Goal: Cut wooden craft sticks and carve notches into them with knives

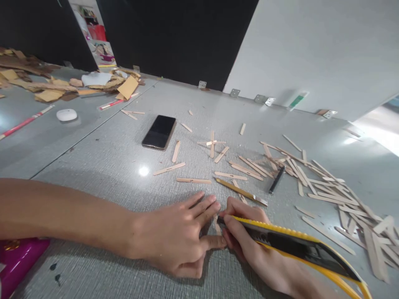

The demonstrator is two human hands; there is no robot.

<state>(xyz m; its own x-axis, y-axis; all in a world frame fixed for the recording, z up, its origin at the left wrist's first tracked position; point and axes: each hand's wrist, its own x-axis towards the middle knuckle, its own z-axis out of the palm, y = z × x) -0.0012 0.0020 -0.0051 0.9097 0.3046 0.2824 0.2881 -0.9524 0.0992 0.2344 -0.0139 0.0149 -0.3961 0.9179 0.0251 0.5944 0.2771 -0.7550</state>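
Observation:
My right hand (249, 236) is closed around a yellow and black utility knife (289, 241), gripped low near its tip like a pen. The knife's tip meets a short wooden craft stick (217, 224) on the table, and the blade itself is mostly hidden by my fingers. My left hand (183, 232) lies palm down beside it, fingers stretched out and thumb apart, with index finger and thumb at the two ends of that stick. Just beyond my hands lie a gold-coloured slim tool (241, 191) and notched craft sticks (193, 180). A dark pen-like cylinder (277, 179) rests to the right.
A large heap of craft sticks (336, 195) spreads over the right side. A black phone (159, 132) and a crossed pair of sticks (212, 143) lie farther back. Cardboard scraps (50, 85), a white earbud case (66, 115) and a purple object (23, 263) are left. Upright panels (311, 50) border the table.

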